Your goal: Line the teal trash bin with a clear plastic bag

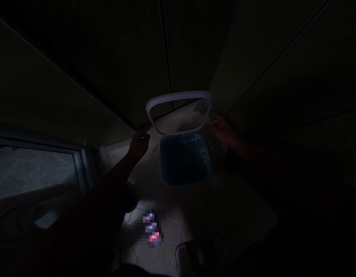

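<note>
While checking bin's far edge, saw tilted white ring between left hand and right hand, nearer right. Couldn't tell finger grip.

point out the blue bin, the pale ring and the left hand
Blue bin [185, 148]: head view, on its far inner wall.
Pale ring [179, 96]: head view, on its upper band.
Left hand [139, 145]: head view, mid-hand.

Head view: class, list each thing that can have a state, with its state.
Bin: open-topped, upright; contents too dark to tell
Clear bag: lining the bin
Pale ring: tilted up at the bin's far side
Left hand: fingers curled; grip unclear
Right hand: fingers bent beside the ring; grip unclear
Blurred item: bright, otherwise unclear
</note>
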The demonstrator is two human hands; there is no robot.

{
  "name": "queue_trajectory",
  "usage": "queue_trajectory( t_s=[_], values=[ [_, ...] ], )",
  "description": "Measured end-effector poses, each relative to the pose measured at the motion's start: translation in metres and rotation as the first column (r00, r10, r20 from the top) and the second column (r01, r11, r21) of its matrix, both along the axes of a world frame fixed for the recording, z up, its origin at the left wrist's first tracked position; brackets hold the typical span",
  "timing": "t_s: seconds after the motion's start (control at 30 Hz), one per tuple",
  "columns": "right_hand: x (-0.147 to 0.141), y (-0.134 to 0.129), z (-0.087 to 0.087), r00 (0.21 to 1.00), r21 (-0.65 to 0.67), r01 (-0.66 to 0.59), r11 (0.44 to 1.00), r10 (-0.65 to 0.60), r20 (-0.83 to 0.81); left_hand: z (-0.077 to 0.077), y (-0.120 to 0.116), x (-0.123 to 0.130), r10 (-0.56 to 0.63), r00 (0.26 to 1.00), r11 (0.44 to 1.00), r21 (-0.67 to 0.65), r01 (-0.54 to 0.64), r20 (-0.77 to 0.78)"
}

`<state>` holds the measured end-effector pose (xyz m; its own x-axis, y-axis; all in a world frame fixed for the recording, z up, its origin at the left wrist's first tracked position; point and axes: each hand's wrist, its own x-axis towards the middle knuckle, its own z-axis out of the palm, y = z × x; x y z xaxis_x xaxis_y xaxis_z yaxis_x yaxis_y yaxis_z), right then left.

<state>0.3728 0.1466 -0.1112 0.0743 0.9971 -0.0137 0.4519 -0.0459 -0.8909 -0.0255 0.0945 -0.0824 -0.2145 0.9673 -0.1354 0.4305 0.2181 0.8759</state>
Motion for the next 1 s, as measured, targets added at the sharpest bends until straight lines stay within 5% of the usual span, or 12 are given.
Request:
queue_trajectory(
  t_s=[0.13,0.3,0.53,0.7,0.83,1.0],
  values=[
    [-0.002,-0.001,0.043,0.983,-0.015,-0.103,0.995,0.099,-0.156,0.035,-0.001,0.009,0.020,0.956,1.000,-0.023,-0.014,0.293],
    [-0.013,-0.019,0.083,0.966,-0.059,-0.150,0.987,0.134,-0.219,0.063,-0.015,0.022,-0.004,0.951,1.000,-0.026,0.013,0.309],
    [-0.013,-0.048,0.092,0.947,-0.147,-0.160,0.976,0.109,-0.301,0.071,-0.041,0.025,0.009,0.948,0.997,-0.071,0.014,0.317],
    [-0.021,-0.034,0.103,0.944,-0.129,-0.111,0.985,0.065,-0.323,0.077,-0.023,0.028,0.148,0.927,0.988,-0.091,-0.124,0.344],
    [-0.036,-0.024,0.124,0.952,-0.166,-0.131,0.977,0.077,-0.296,0.093,0.000,0.036,0.102,0.897,0.989,-0.141,-0.045,0.429],
    [-0.036,-0.042,0.135,0.952,-0.206,-0.128,0.970,0.062,-0.301,0.103,-0.015,0.039,0.132,0.927,0.987,-0.130,-0.092,0.351]
  ],
)
